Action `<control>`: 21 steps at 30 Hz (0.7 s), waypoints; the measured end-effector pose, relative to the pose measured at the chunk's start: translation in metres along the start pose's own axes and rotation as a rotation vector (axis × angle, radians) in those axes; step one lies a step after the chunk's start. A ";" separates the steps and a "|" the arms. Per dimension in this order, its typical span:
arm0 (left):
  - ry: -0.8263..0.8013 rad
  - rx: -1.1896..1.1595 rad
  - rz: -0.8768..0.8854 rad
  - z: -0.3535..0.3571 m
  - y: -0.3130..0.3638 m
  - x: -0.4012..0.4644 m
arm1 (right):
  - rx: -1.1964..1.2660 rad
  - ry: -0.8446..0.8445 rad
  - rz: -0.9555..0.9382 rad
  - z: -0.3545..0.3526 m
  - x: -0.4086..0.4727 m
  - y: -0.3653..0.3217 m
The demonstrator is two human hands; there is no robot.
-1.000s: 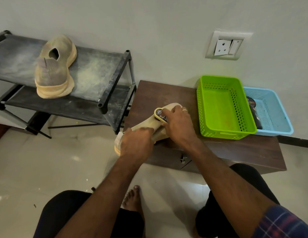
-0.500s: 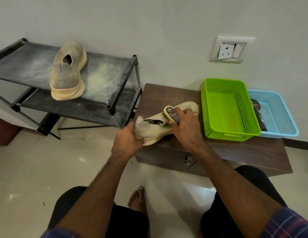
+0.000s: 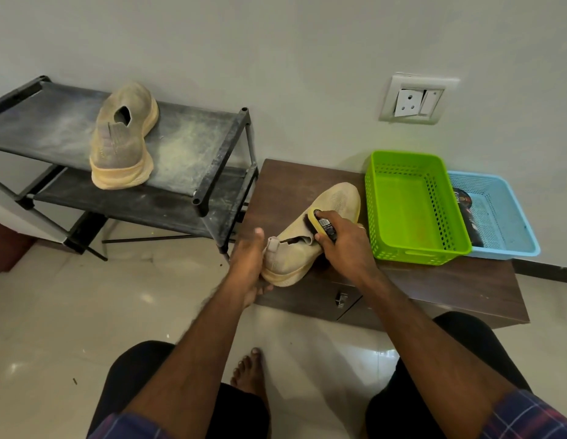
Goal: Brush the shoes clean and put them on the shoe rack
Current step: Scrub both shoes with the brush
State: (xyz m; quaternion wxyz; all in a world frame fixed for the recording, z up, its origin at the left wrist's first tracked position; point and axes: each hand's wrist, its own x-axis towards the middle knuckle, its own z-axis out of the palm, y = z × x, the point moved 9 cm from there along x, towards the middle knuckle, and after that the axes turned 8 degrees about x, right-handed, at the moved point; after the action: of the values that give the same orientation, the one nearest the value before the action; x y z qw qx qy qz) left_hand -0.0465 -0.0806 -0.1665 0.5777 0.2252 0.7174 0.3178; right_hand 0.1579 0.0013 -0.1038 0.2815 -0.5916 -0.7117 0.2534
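A beige knit shoe (image 3: 332,204) lies on the dark wooden cabinet (image 3: 285,182), toe toward the wall and heel over the front edge. My left hand (image 3: 249,261) cups its heel from the left and underneath. My right hand (image 3: 345,245) holds a yellow shoe brush (image 3: 318,221) pressed bristles-down on the shoe's upper, near the opening. A second, dusty beige shoe (image 3: 123,137) sits on the top shelf of the black shoe rack (image 3: 193,147) to the left.
A green plastic basket (image 3: 412,245) stands on the cabinet right of the shoe, with a blue basket (image 3: 510,217) holding a dark object beside it. A wall socket (image 3: 415,98) is above. My knees and a bare foot (image 3: 249,372) are over the tiled floor.
The view has shifted, so everything sits further right. My left hand has slid from on top of the shoe's heel to cupping it from the side. The brush stays on the upper.
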 end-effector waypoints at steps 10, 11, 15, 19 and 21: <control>-0.084 -0.043 0.176 0.011 0.012 -0.013 | 0.139 0.048 -0.009 0.000 0.001 0.007; -0.071 0.000 0.235 0.013 0.015 -0.015 | 0.185 0.054 -0.027 0.001 0.001 0.004; 0.061 0.247 0.505 0.020 0.032 -0.021 | 0.292 0.055 -0.032 0.007 0.000 0.002; 0.241 0.434 0.586 0.006 0.045 -0.019 | 0.292 0.048 -0.025 -0.001 0.006 0.008; 0.226 0.449 0.612 0.005 0.047 -0.016 | 0.280 0.109 -0.063 -0.019 0.008 0.003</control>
State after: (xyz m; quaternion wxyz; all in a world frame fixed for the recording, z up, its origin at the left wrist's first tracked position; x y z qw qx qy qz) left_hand -0.0396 -0.0578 -0.1229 0.3098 0.5130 0.7279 0.3332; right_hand 0.1724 0.0101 -0.0913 0.4072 -0.5368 -0.6715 0.3086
